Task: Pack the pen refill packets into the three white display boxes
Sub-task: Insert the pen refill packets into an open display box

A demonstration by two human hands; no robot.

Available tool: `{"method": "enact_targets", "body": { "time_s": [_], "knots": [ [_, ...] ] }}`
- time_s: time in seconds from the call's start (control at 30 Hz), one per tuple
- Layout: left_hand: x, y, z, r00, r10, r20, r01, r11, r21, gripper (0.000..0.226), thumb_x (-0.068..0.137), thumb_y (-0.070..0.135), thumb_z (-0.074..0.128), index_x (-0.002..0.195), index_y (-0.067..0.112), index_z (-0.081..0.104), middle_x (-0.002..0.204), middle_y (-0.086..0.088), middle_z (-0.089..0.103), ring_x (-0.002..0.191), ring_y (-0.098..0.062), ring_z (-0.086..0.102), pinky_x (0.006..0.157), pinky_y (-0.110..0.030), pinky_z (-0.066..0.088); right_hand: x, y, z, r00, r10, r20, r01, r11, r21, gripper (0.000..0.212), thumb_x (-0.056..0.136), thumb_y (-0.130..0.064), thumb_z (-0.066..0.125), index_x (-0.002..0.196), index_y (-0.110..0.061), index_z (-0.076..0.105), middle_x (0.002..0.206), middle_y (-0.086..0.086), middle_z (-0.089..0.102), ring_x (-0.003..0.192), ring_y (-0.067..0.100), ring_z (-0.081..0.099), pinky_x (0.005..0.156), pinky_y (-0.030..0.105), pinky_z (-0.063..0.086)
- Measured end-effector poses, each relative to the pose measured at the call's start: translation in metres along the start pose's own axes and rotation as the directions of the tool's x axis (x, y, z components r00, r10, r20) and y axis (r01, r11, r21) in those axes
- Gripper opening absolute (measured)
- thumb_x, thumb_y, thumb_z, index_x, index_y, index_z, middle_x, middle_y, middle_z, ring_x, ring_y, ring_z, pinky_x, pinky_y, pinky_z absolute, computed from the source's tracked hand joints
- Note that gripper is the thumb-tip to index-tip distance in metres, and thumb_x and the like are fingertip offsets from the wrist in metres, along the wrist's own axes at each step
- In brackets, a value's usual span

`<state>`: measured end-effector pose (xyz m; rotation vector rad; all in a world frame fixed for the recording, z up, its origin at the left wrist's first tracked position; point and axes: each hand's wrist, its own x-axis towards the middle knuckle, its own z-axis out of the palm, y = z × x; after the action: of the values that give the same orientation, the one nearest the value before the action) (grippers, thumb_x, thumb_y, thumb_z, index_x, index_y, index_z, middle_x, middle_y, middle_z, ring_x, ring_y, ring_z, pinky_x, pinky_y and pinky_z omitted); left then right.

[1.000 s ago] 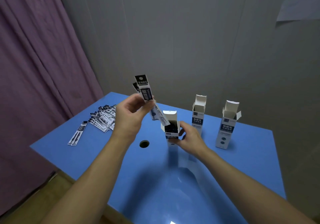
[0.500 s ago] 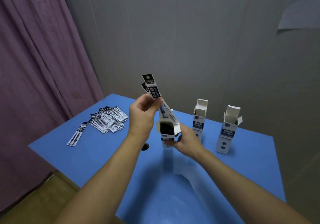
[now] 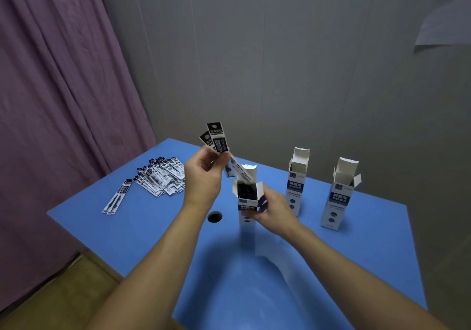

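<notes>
My left hand point(image 3: 202, 176) pinches two black-and-white pen refill packets point(image 3: 218, 142), tilted, with their lower ends at the open top of the nearest white display box point(image 3: 247, 210). My right hand point(image 3: 274, 211) grips that box around its middle; dark packet tops show inside it. A second open box point(image 3: 295, 189) and a third open box point(image 3: 337, 202) stand upright to the right. A pile of loose packets point(image 3: 163, 176) lies on the blue table's far left, with two more packets point(image 3: 118, 197) lying apart nearer the left edge.
The blue table point(image 3: 356, 253) has a round cable hole point(image 3: 214, 216) just left of the held box. A purple curtain point(image 3: 58, 87) hangs at the left, and a grey wall stands close behind the table.
My left hand has lowered the packets' bottom ends toward the open top of the nearest box. The right hand keeps its hold on the box.
</notes>
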<state>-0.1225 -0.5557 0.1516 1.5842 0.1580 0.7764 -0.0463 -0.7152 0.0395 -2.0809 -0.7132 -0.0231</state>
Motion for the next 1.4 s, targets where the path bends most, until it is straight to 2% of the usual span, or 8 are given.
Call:
{"method": "enact_targets", "body": {
  "time_s": [0.23, 0.43, 0.53, 0.6, 0.7, 0.93, 1.03, 1.4],
  "knots": [
    [-0.006, -0.009, 0.003, 0.973, 0.08, 0.216, -0.11, 0.986, 0.129, 0.006, 0.088, 0.007, 0.075, 0.084, 0.012, 0.074, 0.082, -0.003, 0.072, 0.081, -0.014, 0.069, 0.08, -0.029, 0.055, 0.005, -0.006, -0.001, 1.0, -0.019, -0.017, 0.019, 1.0, 0.02, 0.049, 0.072, -0.035, 0.087, 0.112, -0.03, 0.06, 0.094, -0.008, 0.067, 0.077, 0.011, 0.062, 0.069, 0.034, 0.056],
    [-0.004, -0.006, 0.006, 0.986, -0.023, 0.165, 0.0, 0.99, 0.139, 0.021, 0.081, 0.01, 0.08, 0.095, 0.026, 0.08, 0.087, 0.009, 0.078, 0.094, -0.013, 0.072, 0.09, -0.038, 0.056, 0.008, -0.006, -0.003, 1.0, -0.013, -0.018, 0.014, 1.0, 0.027, 0.045, 0.071, -0.031, 0.088, 0.106, -0.032, 0.059, 0.093, -0.009, 0.066, 0.076, 0.01, 0.061, 0.067, 0.031, 0.055],
    [-0.002, 0.004, 0.006, 0.994, -0.042, 0.097, 0.035, 0.996, 0.076, 0.046, 0.085, 0.008, 0.078, 0.122, 0.03, 0.062, 0.086, 0.011, 0.078, 0.097, -0.004, 0.071, 0.085, -0.019, 0.053, 0.008, -0.004, -0.004, 1.0, -0.016, -0.014, 0.016, 1.0, 0.015, 0.046, 0.072, -0.031, 0.087, 0.108, -0.033, 0.059, 0.093, -0.01, 0.066, 0.075, 0.008, 0.06, 0.065, 0.027, 0.053],
    [-0.001, 0.01, 0.004, 0.995, -0.016, 0.098, 0.008, 0.997, 0.077, 0.039, 0.085, 0.007, 0.077, 0.112, 0.032, 0.064, 0.084, 0.012, 0.078, 0.092, 0.0, 0.071, 0.08, -0.015, 0.054, 0.007, -0.005, -0.004, 1.0, -0.012, -0.011, 0.012, 1.0, 0.011, 0.047, 0.073, -0.031, 0.087, 0.11, -0.031, 0.059, 0.092, -0.011, 0.064, 0.075, 0.007, 0.059, 0.065, 0.027, 0.053],
    [0.001, 0.012, 0.002, 0.982, 0.026, 0.188, -0.058, 0.985, 0.164, 0.014, 0.084, 0.009, 0.078, 0.086, 0.023, 0.078, 0.081, 0.01, 0.077, 0.087, -0.006, 0.073, 0.084, -0.031, 0.058, 0.006, -0.005, -0.004, 1.0, -0.005, -0.001, 0.005, 1.0, 0.01, 0.045, 0.074, -0.029, 0.086, 0.109, -0.03, 0.059, 0.088, -0.014, 0.061, 0.075, 0.005, 0.057, 0.066, 0.028, 0.053],
    [0.003, 0.013, 0.007, 0.969, 0.01, 0.246, -0.068, 0.971, 0.229, 0.007, 0.08, 0.018, 0.083, 0.081, 0.023, 0.079, 0.08, 0.005, 0.073, 0.077, -0.022, 0.068, 0.077, -0.044, 0.058, 0.007, -0.007, -0.004, 1.0, -0.012, 0.022, 0.012, 1.0, -0.016, 0.038, 0.075, -0.026, 0.084, 0.104, -0.028, 0.059, 0.086, -0.017, 0.059, 0.073, 0.004, 0.057, 0.066, 0.028, 0.054],
    [0.004, 0.017, 0.011, 0.974, -0.01, 0.227, -0.037, 0.979, 0.202, 0.006, 0.083, 0.017, 0.08, 0.081, 0.022, 0.077, 0.077, 0.003, 0.074, 0.072, -0.019, 0.07, 0.071, -0.034, 0.059, 0.005, -0.006, -0.005, 0.999, -0.024, 0.03, 0.025, 1.0, -0.017, 0.039, 0.076, -0.025, 0.084, 0.106, -0.028, 0.06, 0.087, -0.018, 0.059, 0.073, 0.005, 0.056, 0.066, 0.027, 0.053],
    [-0.001, 0.006, 0.009, 0.981, -0.023, 0.19, -0.01, 0.985, 0.17, 0.006, 0.087, 0.014, 0.076, 0.082, 0.015, 0.074, 0.076, -0.002, 0.074, 0.075, -0.024, 0.071, 0.081, -0.044, 0.059, 0.005, -0.001, -0.003, 0.999, -0.028, 0.03, 0.028, 1.0, -0.005, 0.039, 0.075, -0.027, 0.084, 0.106, -0.025, 0.061, 0.086, -0.016, 0.06, 0.074, -0.001, 0.056, 0.064, 0.023, 0.052]
  ]
}}
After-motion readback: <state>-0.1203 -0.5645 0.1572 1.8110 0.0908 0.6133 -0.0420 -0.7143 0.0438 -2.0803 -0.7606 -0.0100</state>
